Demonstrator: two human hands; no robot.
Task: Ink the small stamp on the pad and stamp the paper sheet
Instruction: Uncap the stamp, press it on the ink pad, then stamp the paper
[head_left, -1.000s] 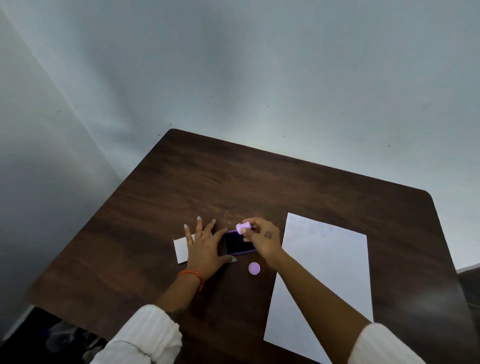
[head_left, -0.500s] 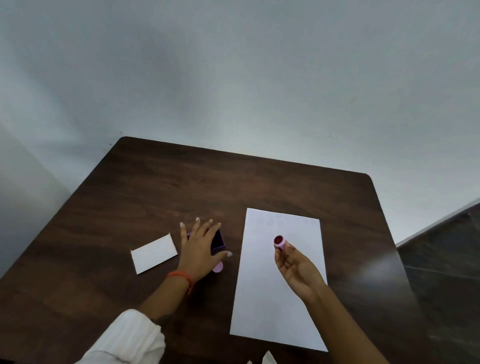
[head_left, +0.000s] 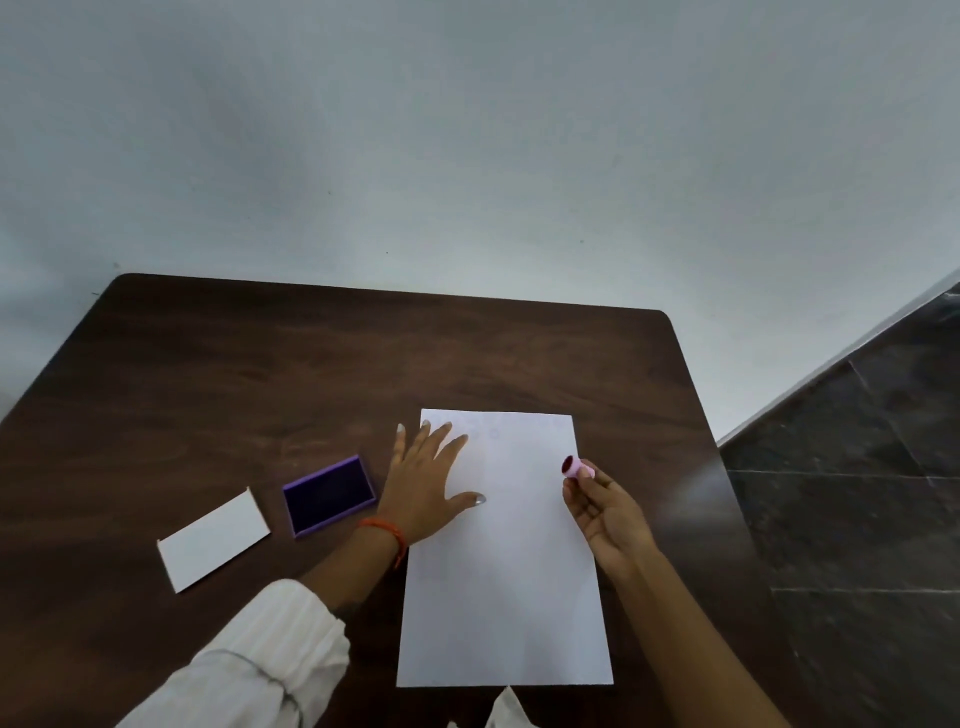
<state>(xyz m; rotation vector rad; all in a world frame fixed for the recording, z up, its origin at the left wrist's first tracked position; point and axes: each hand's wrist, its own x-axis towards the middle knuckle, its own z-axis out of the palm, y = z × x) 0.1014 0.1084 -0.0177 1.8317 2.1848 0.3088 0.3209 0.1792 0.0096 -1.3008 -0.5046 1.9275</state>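
The white paper sheet lies lengthwise on the dark wooden table, with faint round stamp marks near its far edge. My left hand rests flat with fingers spread on the sheet's upper left part. My right hand holds the small pink stamp by its fingertips above the sheet's right edge, the dark red inked face turned up and to the left. The purple ink pad lies open left of my left hand, apart from it.
A small white card lies left of the ink pad. The table's right edge runs close to the sheet, with dark tiled floor beyond it. A grey wall stands behind the table.
My left hand left the ink pad and moved right onto the sheet. My right hand carried the stamp from the pad over to the sheet's right side. The view turned to the right.
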